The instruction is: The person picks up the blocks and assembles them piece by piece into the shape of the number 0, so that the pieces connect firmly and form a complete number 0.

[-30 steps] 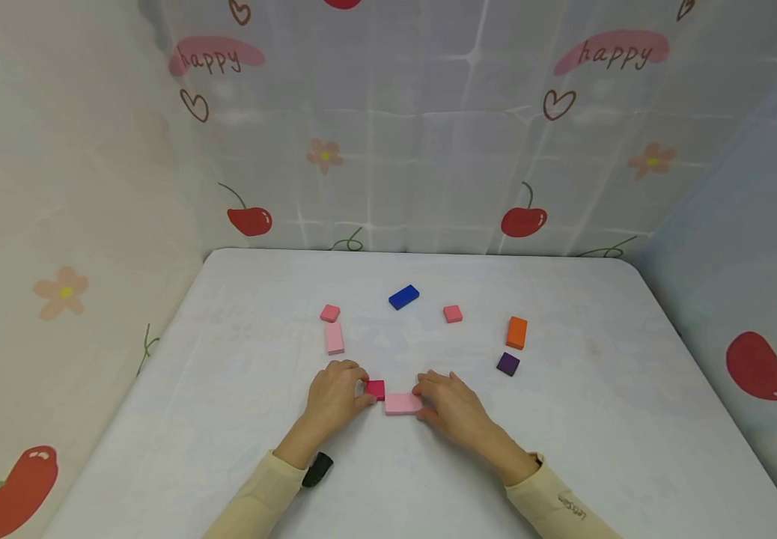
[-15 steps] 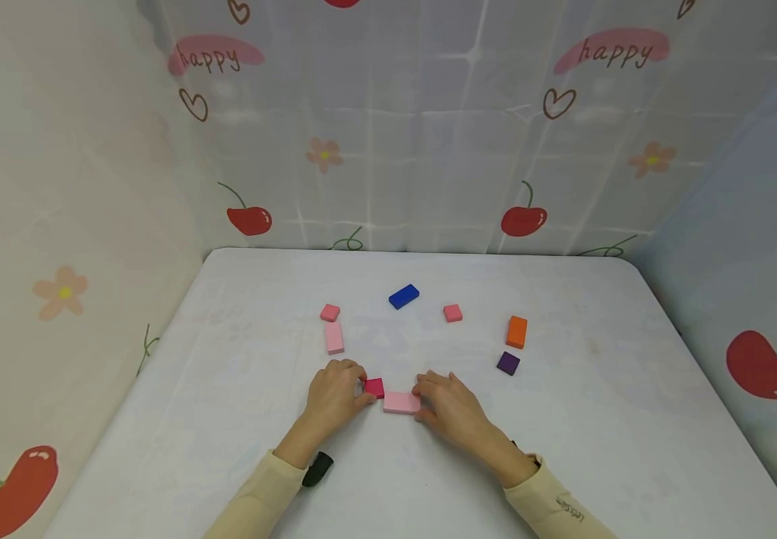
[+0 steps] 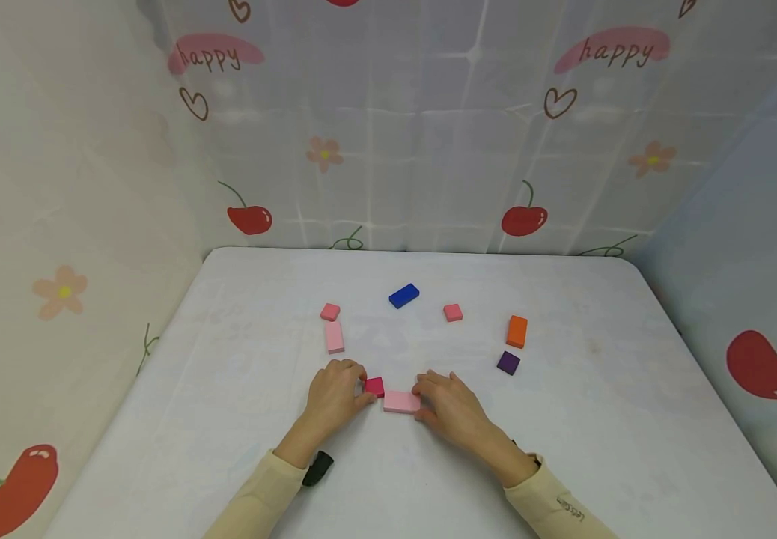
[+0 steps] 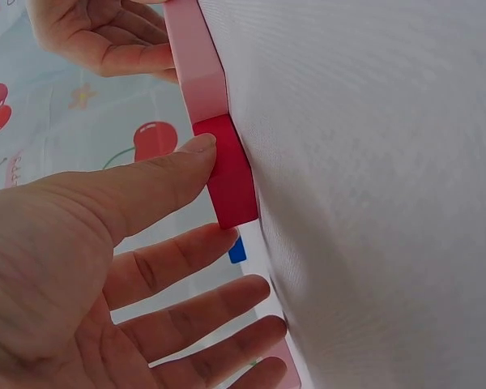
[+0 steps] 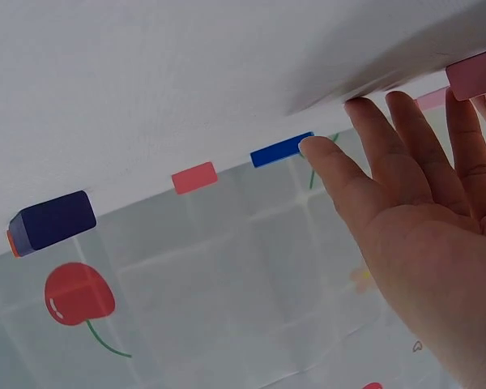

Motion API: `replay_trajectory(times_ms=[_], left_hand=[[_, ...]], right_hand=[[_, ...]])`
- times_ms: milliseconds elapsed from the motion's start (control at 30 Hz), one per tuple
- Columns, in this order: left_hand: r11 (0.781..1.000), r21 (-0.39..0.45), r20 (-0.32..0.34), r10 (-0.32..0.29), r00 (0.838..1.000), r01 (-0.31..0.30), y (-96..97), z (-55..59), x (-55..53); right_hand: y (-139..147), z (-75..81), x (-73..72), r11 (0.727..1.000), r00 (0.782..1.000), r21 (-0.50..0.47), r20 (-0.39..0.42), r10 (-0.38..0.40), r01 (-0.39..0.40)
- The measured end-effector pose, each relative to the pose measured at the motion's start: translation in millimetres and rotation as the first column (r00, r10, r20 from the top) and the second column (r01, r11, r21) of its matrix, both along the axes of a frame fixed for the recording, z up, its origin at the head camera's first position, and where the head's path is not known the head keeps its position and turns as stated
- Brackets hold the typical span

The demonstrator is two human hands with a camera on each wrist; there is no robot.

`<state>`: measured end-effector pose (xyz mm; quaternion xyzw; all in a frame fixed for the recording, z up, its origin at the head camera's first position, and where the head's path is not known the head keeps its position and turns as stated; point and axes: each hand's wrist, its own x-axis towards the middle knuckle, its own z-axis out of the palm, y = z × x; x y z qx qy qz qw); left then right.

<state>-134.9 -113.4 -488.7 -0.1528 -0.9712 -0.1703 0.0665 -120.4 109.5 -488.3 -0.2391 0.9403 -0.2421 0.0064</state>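
Note:
My left hand [image 3: 337, 393] pinches a small red block [image 3: 374, 387] between thumb and index finger, as the left wrist view shows; its other fingers are spread. Touching the red block's right side is a longer light pink block [image 3: 400, 402], set slightly nearer the front. The right hand [image 3: 456, 408] holds that pink block's right end between thumb and index finger. Both blocks lie flat on the white table. In the right wrist view the pink block [image 5: 475, 74] shows only at the edge, and the thumb is mostly out of frame.
Beyond the hands lie a light pink block [image 3: 334, 337], a small pink block [image 3: 330, 312], a blue block [image 3: 404, 296] and another small pink block [image 3: 453, 312]. An orange block [image 3: 516, 332] and a dark purple block [image 3: 508, 363] are at right. Printed curtains surround the table.
The red and light pink blocks have slid very slightly left together, the hands staying on them. The other blocks have not moved.

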Motion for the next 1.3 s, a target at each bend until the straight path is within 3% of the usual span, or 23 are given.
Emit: replay_trajectory(times_ms=[333, 700, 967, 1300], left_hand=[[1.000, -0.011, 0.012, 0.029, 1.000, -0.028, 2.2, -0.9, 5.0], [0.979, -0.004, 0.095, 0.202, 0.975, -0.203, 20.1, 3.9, 26.3], [0.960, -0.032, 0.047, 0.281, 0.959, -0.279, 37.7, 6.5, 34.7], [0.958, -0.059, 0.004, 0.281, 0.960, -0.281, 46.4, 5.3, 35.2]], right_hand=[[0.9, -1.9, 0.9, 1.000, 1.000, -0.008, -0.015, 0.012, -0.012], [3.0, -1.4, -0.4, 1.000, 1.000, 0.003, -0.003, 0.005, -0.005], [3.3, -1.3, -1.9, 1.000, 0.999, 0.006, 0.047, 0.003, -0.003], [3.1, 2.2, -1.8, 1.000, 0.998, 0.004, 0.065, 0.008, -0.009]])
